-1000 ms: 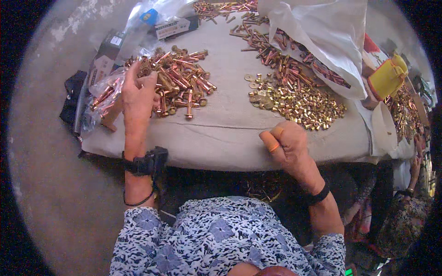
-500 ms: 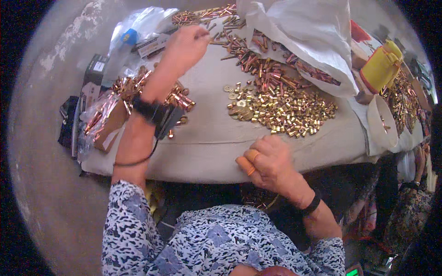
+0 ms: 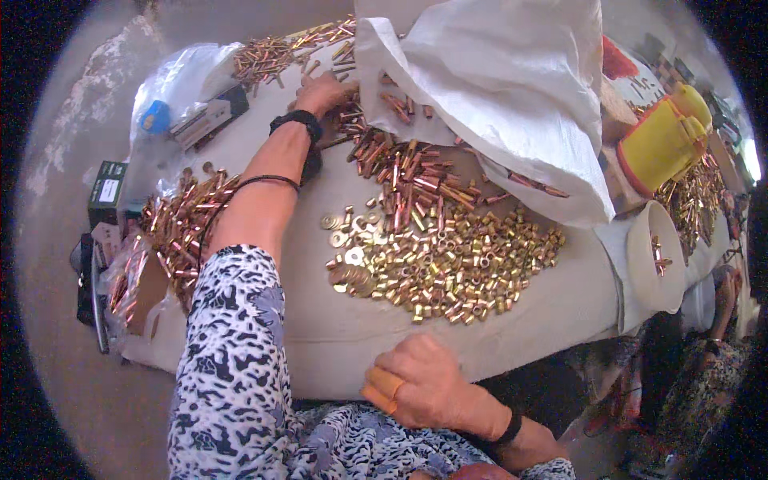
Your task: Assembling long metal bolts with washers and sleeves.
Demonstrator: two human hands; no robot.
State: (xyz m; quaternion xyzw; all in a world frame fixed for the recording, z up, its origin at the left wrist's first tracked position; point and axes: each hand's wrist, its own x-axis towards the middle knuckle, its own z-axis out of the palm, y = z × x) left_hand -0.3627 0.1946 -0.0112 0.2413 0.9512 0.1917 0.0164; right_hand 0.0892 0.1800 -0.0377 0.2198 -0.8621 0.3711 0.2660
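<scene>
My left hand (image 3: 324, 94) reaches far over the table, at the edge of a loose pile of copper-coloured bolts (image 3: 408, 172) beside a white sack (image 3: 512, 88). Its fingers are mostly hidden, so I cannot see whether they grip a bolt. My right hand (image 3: 420, 380) is closed in a fist at the table's front edge, with orange covers on its fingers. What it holds, if anything, is hidden. Beyond it spreads a heap of small brass-coloured nuts (image 3: 456, 272), with flat round washers (image 3: 350, 278) along its left side.
Assembled-looking coppery bolts (image 3: 188, 212) lie heaped at the left, near a cardboard box (image 3: 150, 292) in clear plastic. More bolts (image 3: 272, 60) are scattered at the back. A white tub (image 3: 654, 256) and a yellow container (image 3: 662, 142) stand at the right.
My view has shifted forward over the table. My left hand has moved farther in, against the bolts beside the sack. My right hand stays closed near the front edge.
</scene>
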